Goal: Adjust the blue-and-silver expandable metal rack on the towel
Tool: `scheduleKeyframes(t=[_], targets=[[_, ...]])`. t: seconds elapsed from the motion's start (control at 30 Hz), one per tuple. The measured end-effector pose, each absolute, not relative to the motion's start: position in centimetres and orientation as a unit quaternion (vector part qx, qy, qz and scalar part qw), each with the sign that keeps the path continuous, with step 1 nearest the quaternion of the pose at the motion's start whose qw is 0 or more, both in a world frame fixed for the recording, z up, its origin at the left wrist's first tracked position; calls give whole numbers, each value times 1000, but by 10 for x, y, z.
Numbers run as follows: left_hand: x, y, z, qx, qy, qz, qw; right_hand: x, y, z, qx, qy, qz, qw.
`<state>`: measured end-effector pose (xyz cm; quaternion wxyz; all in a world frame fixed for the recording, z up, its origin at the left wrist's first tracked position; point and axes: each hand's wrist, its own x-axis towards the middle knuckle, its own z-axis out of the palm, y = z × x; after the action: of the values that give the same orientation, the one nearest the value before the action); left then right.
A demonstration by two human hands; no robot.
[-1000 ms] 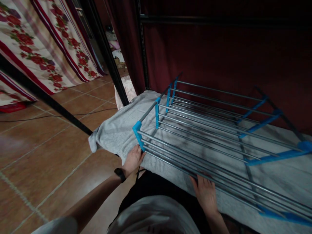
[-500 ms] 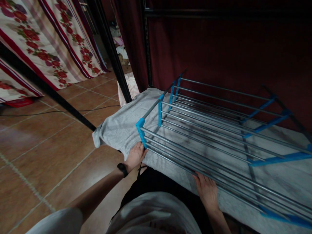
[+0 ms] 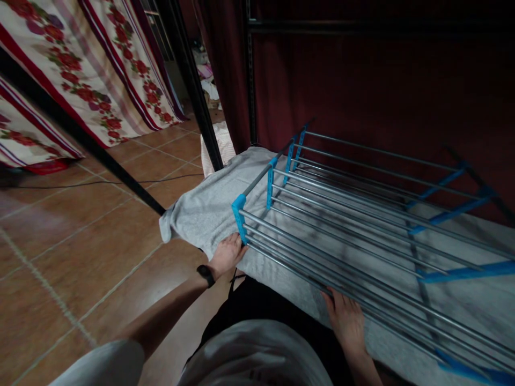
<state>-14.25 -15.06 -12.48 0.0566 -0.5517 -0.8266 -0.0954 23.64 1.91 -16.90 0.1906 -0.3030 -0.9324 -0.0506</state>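
A shoe rack [image 3: 317,236] of grey metal tubes with blue plastic connectors lies across a grey cloth in front of me. At its near left corner, my left hand [image 3: 227,253] grips the bottom of a blue connector [image 3: 240,219], the fingers curled against it. My right hand [image 3: 346,318] is on the lowest near tube, farther along to the right; its fingertips go behind the tube and are partly hidden. The grey cloth [image 3: 209,212] spreads beneath the rack and hangs over the left edge.
Black metal posts [image 3: 197,91] frame the left side, one slanting [image 3: 92,147] across the tiled floor [image 3: 120,257]. A dark red curtain [image 3: 362,91] hangs behind the rack. Flowered curtains [image 3: 80,80] hang at the far left, with a black cable [image 3: 96,183] on the floor.
The whole view has shifted a little, so the rack and both hands appear slightly farther right. Both hands keep the same places on the rack.
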Motion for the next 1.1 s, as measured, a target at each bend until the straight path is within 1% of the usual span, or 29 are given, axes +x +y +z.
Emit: scheduleKeyframes(t=[0.23,0.37,0.53,0.7,1.0,1.1], targets=[[-145,-148,-127,-547,-829,-100,61,236,21,-168,-276,-944,-45,176],[-144,-148,-129,-537,-832,-119,66,239,21,-170,-289,-940,-53,175],[-144,-149,-129,-547,-828,-98,72,246,22,-174,-306,-932,-45,188],[-143,-148,-127,-542,-830,-112,60,249,24,-176,-300,-933,-36,196],[-141,-147,-124,-532,-839,-91,68,248,24,-175,-301,-934,-42,190],[-140,-147,-122,-535,-835,-107,73,247,23,-173,-300,-935,-43,187]])
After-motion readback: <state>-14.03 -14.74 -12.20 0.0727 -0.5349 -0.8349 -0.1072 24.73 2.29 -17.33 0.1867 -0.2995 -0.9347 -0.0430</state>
